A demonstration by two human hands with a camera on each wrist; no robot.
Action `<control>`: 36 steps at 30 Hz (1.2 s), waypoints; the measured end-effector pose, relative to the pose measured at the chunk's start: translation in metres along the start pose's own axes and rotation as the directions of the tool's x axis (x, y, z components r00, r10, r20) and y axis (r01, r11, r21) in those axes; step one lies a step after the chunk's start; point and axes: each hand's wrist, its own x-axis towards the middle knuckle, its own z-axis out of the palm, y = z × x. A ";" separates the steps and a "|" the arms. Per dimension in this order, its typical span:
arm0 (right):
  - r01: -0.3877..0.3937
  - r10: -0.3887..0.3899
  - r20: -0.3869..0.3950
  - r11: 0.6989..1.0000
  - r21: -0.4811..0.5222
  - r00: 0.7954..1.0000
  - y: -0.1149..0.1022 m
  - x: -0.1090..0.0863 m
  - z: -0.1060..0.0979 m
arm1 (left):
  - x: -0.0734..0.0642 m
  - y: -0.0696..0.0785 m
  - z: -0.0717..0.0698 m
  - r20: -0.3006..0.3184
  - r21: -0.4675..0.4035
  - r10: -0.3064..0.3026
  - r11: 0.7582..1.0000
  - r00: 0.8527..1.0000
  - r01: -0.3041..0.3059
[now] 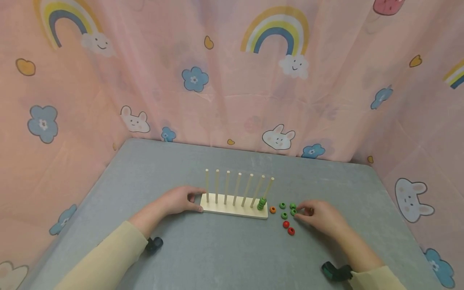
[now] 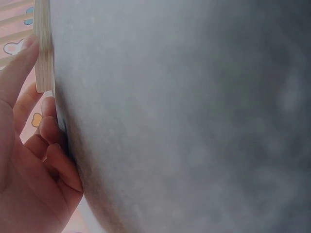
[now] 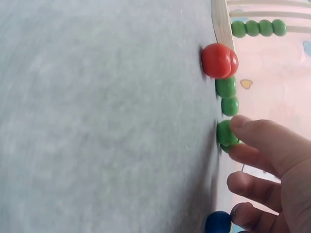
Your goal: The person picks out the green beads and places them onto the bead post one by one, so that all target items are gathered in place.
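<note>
A pale wooden peg board (image 1: 232, 208) with a row of upright pegs stands mid-table. Several green beads (image 1: 262, 204) are stacked on its rightmost peg. My left hand (image 1: 180, 200) grips the board's left end, thumb at the front edge. To the right of the board, my right hand (image 1: 324, 216) has thumb and index finger at a loose green bead (image 3: 226, 132), which they appear to pinch on the table. More green beads (image 1: 284, 216) lie beside it. Below the other fingers a blue bead (image 3: 217, 222) shows in the right wrist view; the head view hides it.
An orange bead (image 1: 272, 210) lies at the board's right end. Two red beads (image 1: 291, 231) sit nearer the front. The grey table (image 1: 217, 257) is bordered by a pink printed curtain (image 1: 224, 108) at the back and sides.
</note>
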 end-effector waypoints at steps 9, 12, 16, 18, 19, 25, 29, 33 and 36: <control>-0.027 0.028 0.026 0.998 -0.061 0.999 -0.007 0.004 0.003 | 0.001 -0.002 0.000 0.005 0.002 0.008 1.000 1.000 -0.008; -0.021 0.023 0.024 0.997 -0.068 0.999 -0.007 0.004 0.004 | 0.001 -0.002 0.001 0.003 0.002 0.013 1.000 1.000 -0.013; -0.015 0.017 0.021 0.998 -0.057 1.000 -0.007 0.004 0.003 | 0.001 -0.002 0.001 0.003 -0.003 0.012 1.000 1.000 -0.012; -0.020 0.021 0.024 0.999 -0.049 0.999 -0.008 0.003 0.002 | 0.000 -0.002 0.001 0.004 -0.004 0.009 1.000 1.000 -0.009; -0.023 0.024 0.027 0.999 -0.046 0.999 -0.008 0.003 0.001 | 0.000 -0.002 0.000 0.004 -0.005 0.006 1.000 1.000 -0.006; -0.032 0.033 0.027 0.999 -0.040 0.999 -0.012 0.002 -0.005 | 0.000 0.000 0.000 0.005 -0.009 0.005 1.000 1.000 -0.005; -0.019 0.019 0.007 0.999 -0.040 1.000 -0.016 0.000 -0.010 | 0.000 0.000 0.000 0.004 -0.007 0.013 1.000 1.000 -0.013; 0.002 -0.003 -0.028 0.999 -0.032 1.000 -0.020 -0.001 -0.012 | -0.001 0.000 0.000 0.003 -0.005 0.016 1.000 1.000 -0.016; -0.002 0.000 -0.055 1.000 -0.023 0.998 -0.023 -0.002 -0.014 | -0.001 0.000 0.000 0.001 -0.007 0.015 1.000 1.000 -0.015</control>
